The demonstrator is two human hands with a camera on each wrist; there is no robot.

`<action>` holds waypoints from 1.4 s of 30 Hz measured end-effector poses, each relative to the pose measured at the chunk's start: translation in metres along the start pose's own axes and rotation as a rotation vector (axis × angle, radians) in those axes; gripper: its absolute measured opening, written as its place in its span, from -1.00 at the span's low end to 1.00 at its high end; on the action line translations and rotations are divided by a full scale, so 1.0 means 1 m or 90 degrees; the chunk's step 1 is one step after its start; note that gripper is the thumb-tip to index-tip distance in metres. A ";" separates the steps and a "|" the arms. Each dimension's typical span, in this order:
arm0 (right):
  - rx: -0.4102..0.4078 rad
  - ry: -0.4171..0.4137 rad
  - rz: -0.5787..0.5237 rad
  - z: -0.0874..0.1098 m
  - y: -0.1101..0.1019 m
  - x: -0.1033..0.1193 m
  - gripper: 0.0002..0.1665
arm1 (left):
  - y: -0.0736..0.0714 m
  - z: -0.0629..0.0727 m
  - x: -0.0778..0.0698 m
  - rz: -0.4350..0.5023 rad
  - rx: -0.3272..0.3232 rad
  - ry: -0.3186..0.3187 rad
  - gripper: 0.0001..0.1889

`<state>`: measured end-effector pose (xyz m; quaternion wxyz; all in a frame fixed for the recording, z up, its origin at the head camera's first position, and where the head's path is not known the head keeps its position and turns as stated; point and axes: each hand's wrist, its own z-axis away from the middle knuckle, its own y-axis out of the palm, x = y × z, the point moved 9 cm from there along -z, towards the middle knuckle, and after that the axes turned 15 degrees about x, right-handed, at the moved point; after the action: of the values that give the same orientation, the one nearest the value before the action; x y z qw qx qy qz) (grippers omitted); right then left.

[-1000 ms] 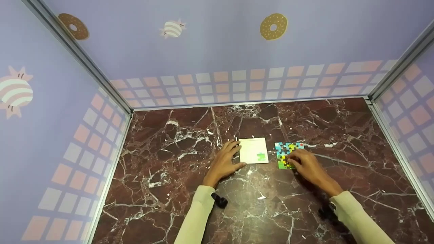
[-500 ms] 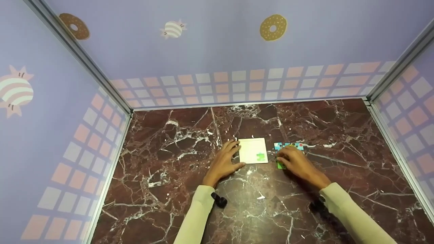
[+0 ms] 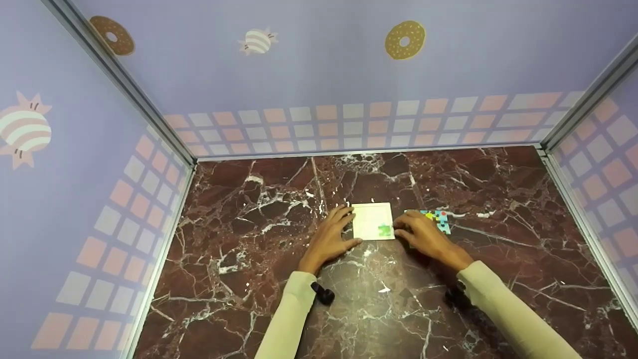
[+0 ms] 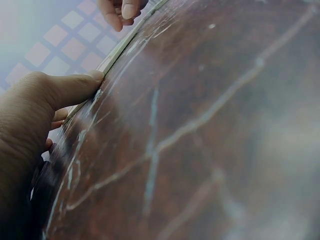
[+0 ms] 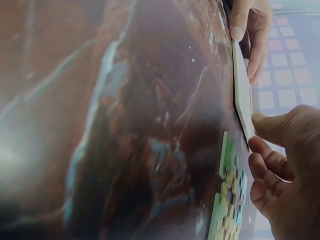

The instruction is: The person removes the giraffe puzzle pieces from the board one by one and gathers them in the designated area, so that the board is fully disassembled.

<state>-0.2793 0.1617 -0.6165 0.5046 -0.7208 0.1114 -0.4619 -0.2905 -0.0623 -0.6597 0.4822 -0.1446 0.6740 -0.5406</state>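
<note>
A square pale puzzle board (image 3: pixel 366 217) lies on the table, with one green jigsaw piece (image 3: pixel 384 229) in its lower right part. My left hand (image 3: pixel 331 237) rests against its left side, fingers spread along the edge and thumb at the lower corner; the left wrist view shows the thumb (image 4: pixel 80 87) straight along the edge. At the board's right edge is my right hand (image 3: pixel 423 233), thumb and fingers bent close together. In the right wrist view the thumb tip (image 5: pixel 261 121) meets the board edge. Anything between these fingertips is hidden. Colourful jigsaw pieces (image 3: pixel 442 219) lie partly under the right hand.
The red-brown marbled table (image 3: pixel 249 224) carries the board and pieces. Behind it stands a lilac wall (image 3: pixel 324 75) with printed doughnuts and sweets, and side walls close both sides. A dark wrist strap part (image 3: pixel 323 294) hangs beside the left sleeve.
My right hand has moved left, from above the jigsaw pieces to the board's right edge, uncovering pieces at the right of the group. My left hand and the board have stayed put.
</note>
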 end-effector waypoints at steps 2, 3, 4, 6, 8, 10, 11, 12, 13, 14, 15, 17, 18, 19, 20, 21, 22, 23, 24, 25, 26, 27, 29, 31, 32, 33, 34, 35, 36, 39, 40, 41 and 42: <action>0.005 -0.007 0.003 -0.003 0.001 0.002 -0.78 | 0.000 0.000 0.000 -0.001 -0.001 0.002 -0.16; 0.007 -0.012 0.004 -0.004 0.002 0.004 -0.77 | 0.000 -0.001 0.000 -0.001 -0.001 0.002 -0.16; 0.009 -0.016 0.005 -0.006 0.002 0.005 -0.75 | 0.000 -0.001 0.000 -0.002 0.000 0.001 -0.16; 0.018 -0.021 0.007 -0.009 0.003 0.007 -0.72 | 0.000 -0.001 0.001 -0.003 0.003 -0.003 -0.16; 0.030 -0.024 0.009 -0.012 0.005 0.008 -0.69 | 0.001 -0.001 0.001 -0.004 0.005 -0.005 -0.16; 0.044 -0.023 0.012 -0.015 0.007 0.008 -0.66 | 0.001 -0.001 0.001 -0.005 0.006 -0.006 -0.15; 0.050 -0.023 0.013 -0.016 0.008 0.008 -0.65 | 0.001 -0.001 0.002 -0.005 0.005 -0.007 -0.15; 0.057 -0.024 0.012 -0.018 0.009 0.007 -0.64 | 0.000 -0.001 0.001 -0.004 0.005 -0.006 -0.15; 0.063 -0.026 0.011 -0.019 0.011 0.006 -0.63 | 0.000 -0.001 0.001 -0.004 0.003 -0.006 -0.15; 0.067 -0.028 0.010 -0.020 0.011 0.006 -0.63 | 0.000 -0.001 0.001 -0.003 0.002 -0.005 -0.15; 0.072 -0.032 0.007 -0.021 0.012 0.005 -0.63 | 0.000 -0.001 0.001 -0.003 0.001 -0.004 -0.16; 0.082 -0.039 -0.003 -0.023 0.013 0.005 -0.63 | 0.000 -0.001 0.001 -0.003 -0.001 -0.001 -0.16; 0.087 -0.041 -0.008 -0.024 0.014 0.004 -0.63 | 0.000 -0.001 0.000 -0.003 -0.002 0.000 -0.16; 0.093 -0.042 -0.015 -0.025 0.014 0.004 -0.63 | 0.000 -0.001 0.000 -0.003 -0.002 0.001 -0.16; 0.099 -0.043 -0.021 -0.026 0.015 0.004 -0.62 | -0.001 -0.001 0.000 -0.004 -0.002 0.001 -0.16; 0.105 -0.043 -0.026 -0.026 0.015 0.003 -0.61 | -0.001 0.000 0.000 -0.004 -0.003 0.001 -0.16; 0.110 -0.043 -0.029 -0.027 0.015 0.003 -0.60 | -0.001 0.000 0.000 -0.003 -0.003 0.001 -0.15; 0.114 -0.043 -0.031 -0.028 0.015 0.003 -0.59 | -0.001 0.000 0.000 -0.003 -0.002 -0.001 -0.15; 0.117 -0.043 -0.033 -0.028 0.016 0.002 -0.58 | -0.001 0.000 0.000 -0.003 0.000 -0.003 -0.15; 0.119 -0.042 -0.034 -0.029 0.016 0.002 -0.56 | -0.001 0.000 0.000 -0.003 0.000 -0.005 -0.16; 0.120 -0.044 -0.033 -0.029 0.015 0.002 -0.56 | -0.001 0.000 0.000 -0.005 0.002 -0.007 -0.16; 0.120 -0.044 -0.032 -0.029 0.015 0.001 -0.55 | 0.000 -0.001 0.000 -0.005 0.003 -0.010 -0.16; 0.120 -0.043 -0.035 -0.029 0.014 0.001 -0.54 | 0.000 -0.001 0.001 -0.011 0.006 -0.014 -0.16; 0.121 -0.043 -0.036 -0.028 0.014 0.000 -0.53 | 0.000 -0.001 0.000 -0.014 0.006 -0.016 -0.16; 0.121 -0.045 -0.038 -0.028 0.014 0.000 -0.53 | 0.000 -0.001 0.001 -0.014 0.007 -0.016 -0.16; 0.121 -0.046 -0.038 -0.028 0.014 -0.001 -0.52 | 0.000 -0.001 0.001 -0.014 0.006 -0.016 -0.16; 0.118 -0.050 -0.040 -0.028 0.014 -0.001 -0.51 | 0.000 -0.001 0.000 -0.014 0.006 -0.015 -0.16; 0.115 -0.056 -0.042 -0.028 0.014 -0.001 -0.51 | 0.000 -0.001 0.000 -0.013 0.006 -0.013 -0.16; 0.109 -0.063 -0.042 -0.028 0.014 -0.001 -0.50 | 0.000 -0.001 0.000 -0.012 0.006 -0.012 -0.16; 0.077 -0.099 -0.042 -0.027 0.015 -0.003 -0.51 | 0.000 -0.001 0.000 -0.010 0.004 -0.008 -0.16; 0.066 -0.106 -0.047 -0.027 0.016 -0.004 -0.52 | 0.000 -0.001 0.000 -0.011 0.003 -0.007 -0.16; 0.055 -0.113 -0.051 -0.026 0.016 -0.006 -0.52 | 0.000 0.000 0.000 -0.009 0.001 -0.005 -0.16; 0.043 -0.119 -0.052 -0.026 0.016 -0.006 -0.53 | 0.000 0.000 0.000 -0.009 0.000 -0.002 -0.16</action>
<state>-0.2978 0.1417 -0.6315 0.5175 -0.7474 0.0187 -0.4162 -0.2909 -0.0621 -0.6593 0.4797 -0.1502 0.6722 -0.5436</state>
